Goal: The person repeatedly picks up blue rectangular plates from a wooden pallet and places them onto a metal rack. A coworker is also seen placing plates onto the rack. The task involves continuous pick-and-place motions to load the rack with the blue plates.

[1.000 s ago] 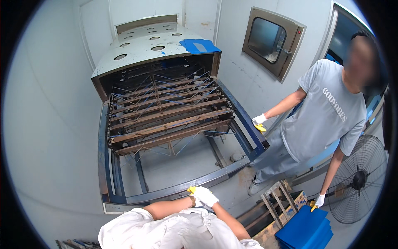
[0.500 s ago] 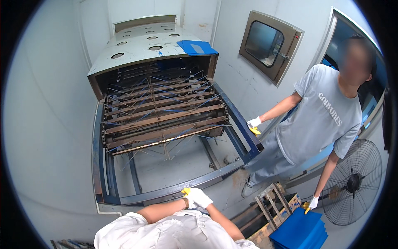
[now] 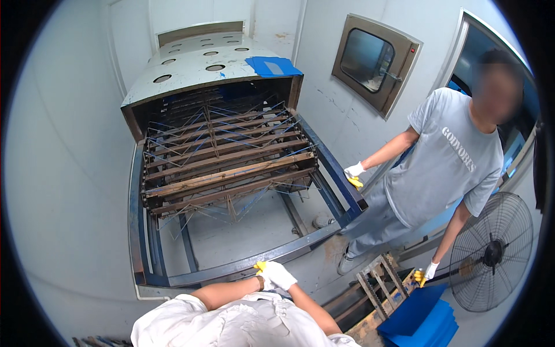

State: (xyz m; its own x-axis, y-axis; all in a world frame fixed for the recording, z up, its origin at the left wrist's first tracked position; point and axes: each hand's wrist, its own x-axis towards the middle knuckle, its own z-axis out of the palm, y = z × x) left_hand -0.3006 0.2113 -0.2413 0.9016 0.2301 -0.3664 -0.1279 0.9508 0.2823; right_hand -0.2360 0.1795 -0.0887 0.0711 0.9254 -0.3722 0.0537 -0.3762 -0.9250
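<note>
Beside blue frame, see gloved left hand and right hand together as before, clench unclear; at lower right, note flat, deep-blue sheet now tilted up over stack at co-worker's hand.

A slatted conveyor shows a workshop.
</note>
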